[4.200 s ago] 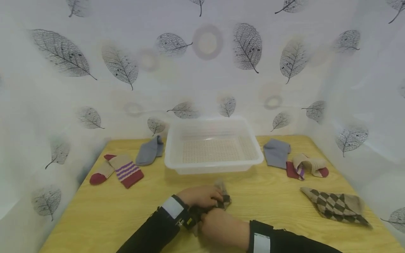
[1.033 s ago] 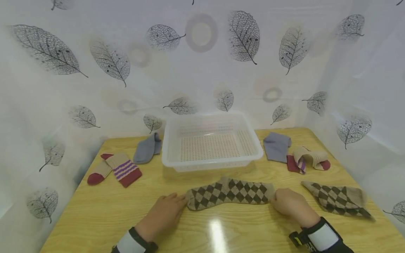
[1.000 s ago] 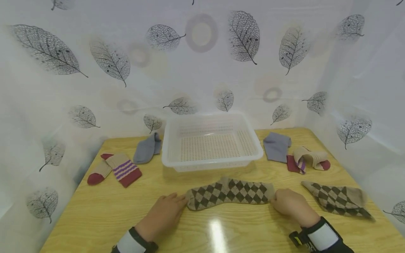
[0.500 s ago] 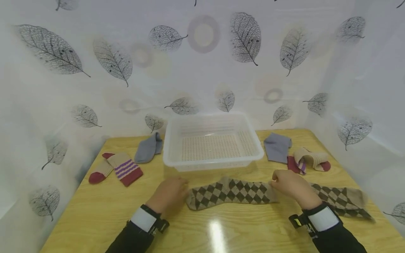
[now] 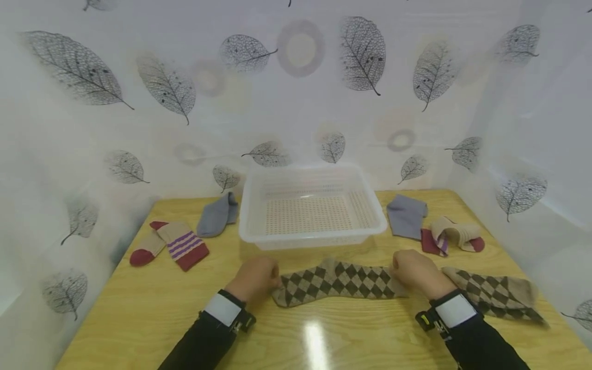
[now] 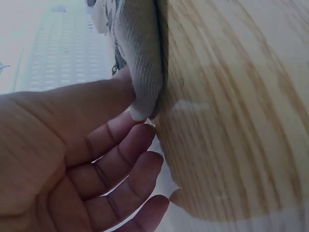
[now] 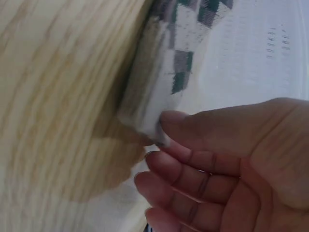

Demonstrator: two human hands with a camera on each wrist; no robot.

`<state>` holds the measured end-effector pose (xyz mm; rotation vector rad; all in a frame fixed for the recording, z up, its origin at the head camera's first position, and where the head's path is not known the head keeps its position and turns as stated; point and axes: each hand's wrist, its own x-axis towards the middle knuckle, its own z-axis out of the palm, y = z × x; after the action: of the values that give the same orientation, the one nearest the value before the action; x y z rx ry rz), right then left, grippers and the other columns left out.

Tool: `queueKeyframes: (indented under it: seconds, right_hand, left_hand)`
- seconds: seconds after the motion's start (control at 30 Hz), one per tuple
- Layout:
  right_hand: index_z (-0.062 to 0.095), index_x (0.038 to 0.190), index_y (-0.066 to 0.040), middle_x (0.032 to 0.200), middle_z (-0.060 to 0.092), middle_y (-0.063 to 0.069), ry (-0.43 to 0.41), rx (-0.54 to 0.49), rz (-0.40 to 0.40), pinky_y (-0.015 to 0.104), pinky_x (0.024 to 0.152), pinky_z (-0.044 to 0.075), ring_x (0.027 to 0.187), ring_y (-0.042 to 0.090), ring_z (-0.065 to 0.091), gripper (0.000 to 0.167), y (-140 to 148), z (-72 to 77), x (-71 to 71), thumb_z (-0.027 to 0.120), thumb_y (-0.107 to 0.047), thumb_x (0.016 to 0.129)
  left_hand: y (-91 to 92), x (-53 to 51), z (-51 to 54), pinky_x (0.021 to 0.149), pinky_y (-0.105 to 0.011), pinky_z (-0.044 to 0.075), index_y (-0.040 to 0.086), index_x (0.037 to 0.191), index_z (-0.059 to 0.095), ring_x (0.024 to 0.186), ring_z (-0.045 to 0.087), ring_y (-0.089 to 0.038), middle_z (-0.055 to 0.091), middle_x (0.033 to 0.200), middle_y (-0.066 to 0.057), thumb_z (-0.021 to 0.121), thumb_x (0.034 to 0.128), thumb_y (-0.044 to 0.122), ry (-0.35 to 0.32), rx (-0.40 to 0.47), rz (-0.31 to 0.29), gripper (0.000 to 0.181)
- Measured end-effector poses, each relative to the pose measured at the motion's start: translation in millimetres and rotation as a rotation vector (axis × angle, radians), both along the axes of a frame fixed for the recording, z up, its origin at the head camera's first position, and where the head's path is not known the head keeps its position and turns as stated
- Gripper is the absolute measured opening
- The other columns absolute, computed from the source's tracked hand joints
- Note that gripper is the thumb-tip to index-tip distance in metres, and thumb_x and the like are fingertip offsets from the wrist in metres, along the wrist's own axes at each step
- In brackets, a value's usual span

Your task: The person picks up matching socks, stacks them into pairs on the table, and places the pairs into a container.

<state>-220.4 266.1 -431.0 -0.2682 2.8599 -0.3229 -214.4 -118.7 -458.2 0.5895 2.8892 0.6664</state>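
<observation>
The middle diamond-patterned sock (image 5: 339, 280) is matt knit cloth, finely ribbed up close, and the grey sock (image 5: 214, 218) at far left looks smoother but just as matt. The wood-grained table (image 5: 139, 318) is glossy (a streak of light (image 5: 315, 341) glares off its near part), the far basket (image 5: 319, 238) smooth, translucent plastic with a faint sheen. The leaf-printed backdrop (image 5: 259, 113) is smooth sheeting, cloth or plastic unclear.

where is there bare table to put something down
Bare tabletop lies between the left striped sock and left hand, and between the forearms, nearer than the middle diamond sock. It is crowded at right: right grey sock, right striped sock, right diamond sock, right hand.
</observation>
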Motion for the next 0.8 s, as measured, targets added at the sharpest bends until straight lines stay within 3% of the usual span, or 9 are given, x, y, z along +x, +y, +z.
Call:
queueKeyframes:
  seconds: [0.33, 0.47, 0.57, 0.67, 0.8]
  right_hand:
    - [0.050, 0.066, -0.012, 0.071, 0.057, 0.003, 0.000, 0.053, 0.097, 0.040, 0.062, 0.051, 0.067, 0.017, 0.055, 0.032, -1.7, 1.2, -5.8, 0.059, -0.010, 0.096]
    - [0.044, 0.062, -0.015, 0.065, 0.049, -0.001, -0.004, 0.024, 0.097, 0.033, 0.057, 0.044, 0.061, 0.015, 0.048, 0.037, -2.8, 0.5, -3.1, 0.061, -0.011, 0.095]
    - [0.045, 0.063, -0.015, 0.065, 0.046, -0.003, -0.002, -0.016, 0.073, 0.029, 0.056, 0.037, 0.060, 0.014, 0.044, 0.032, -1.2, -1.1, -0.9, 0.063, -0.010, 0.089]
    - [0.052, 0.068, -0.013, 0.068, 0.051, -0.001, -0.010, -0.057, 0.044, 0.029, 0.057, 0.037, 0.063, 0.015, 0.047, 0.020, 0.3, -1.8, -1.0, 0.065, -0.008, 0.082]
    - [0.058, 0.075, -0.011, 0.075, 0.058, 0.001, 0.002, -0.093, 0.034, 0.031, 0.060, 0.040, 0.068, 0.017, 0.051, 0.012, -1.5, 0.5, -1.3, 0.067, -0.010, 0.083]
  left_hand:
    - [-0.3, -4.9, -0.1, 0.064, -0.030, 0.048, 0.013, 0.073, 0.063, 0.068, 0.054, -0.012, 0.063, 0.072, 0.003, 0.087, 0.0812, 0.014, -0.066, 0.037, 0.037, 0.025]
    - [-3.7, -4.7, -1.4, 0.064, -0.031, 0.050, 0.011, 0.075, 0.066, 0.070, 0.056, -0.013, 0.066, 0.075, 0.001, 0.083, 0.0831, 0.009, -0.080, 0.072, 0.030, 0.019]
    - [-8.7, -2.1, -2.5, 0.066, -0.032, 0.052, 0.010, 0.077, 0.068, 0.071, 0.058, -0.014, 0.068, 0.077, -0.001, 0.081, 0.0831, 0.007, -0.074, 0.092, 0.020, 0.015]
    - [-15.9, 0.9, -2.8, 0.068, -0.032, 0.053, 0.010, 0.078, 0.069, 0.072, 0.059, -0.013, 0.068, 0.077, -0.001, 0.082, 0.0821, 0.009, -0.059, 0.103, 0.008, 0.014]
    - [-26.8, 4.7, 0.4, 0.069, -0.032, 0.053, 0.013, 0.079, 0.072, 0.075, 0.059, -0.012, 0.068, 0.079, 0.001, 0.082, 0.0809, 0.011, -0.035, 0.122, 0.018, 0.011]
